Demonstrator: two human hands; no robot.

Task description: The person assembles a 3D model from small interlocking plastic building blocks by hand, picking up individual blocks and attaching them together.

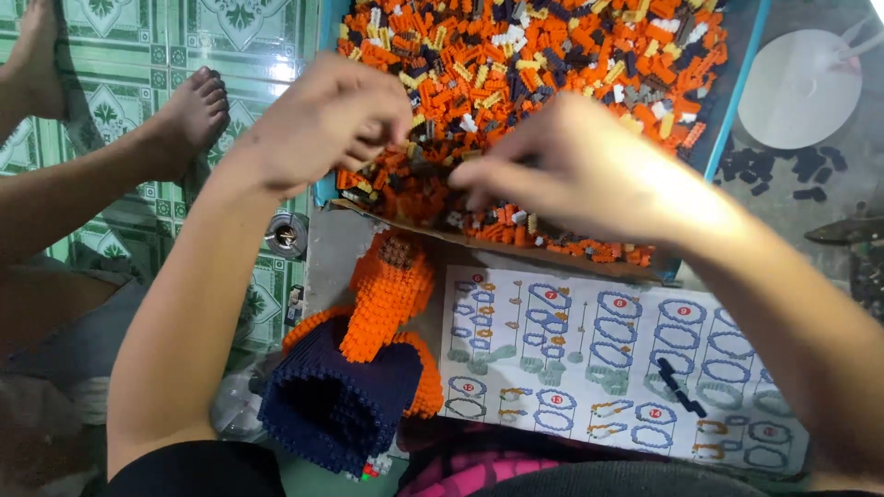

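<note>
Green tiled floor (138, 55), left hand (322, 120) and right hand (571, 166) fingers pinched among orange bricks (552, 55), grip unclear

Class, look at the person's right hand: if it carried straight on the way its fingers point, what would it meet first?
Probably the left hand: the right hand points left at it, just above the tray's brick pile.

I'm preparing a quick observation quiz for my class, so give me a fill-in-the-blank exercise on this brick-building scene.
1. Both hands, the left hand and the right hand, reach into a tray of loose bricks that are mostly ____.
2. The half-built model has an orange upper part and a dark ____ base.
3. The printed instruction sheet lies to the ____ of the model.

Missing words: orange; blue; right
</note>
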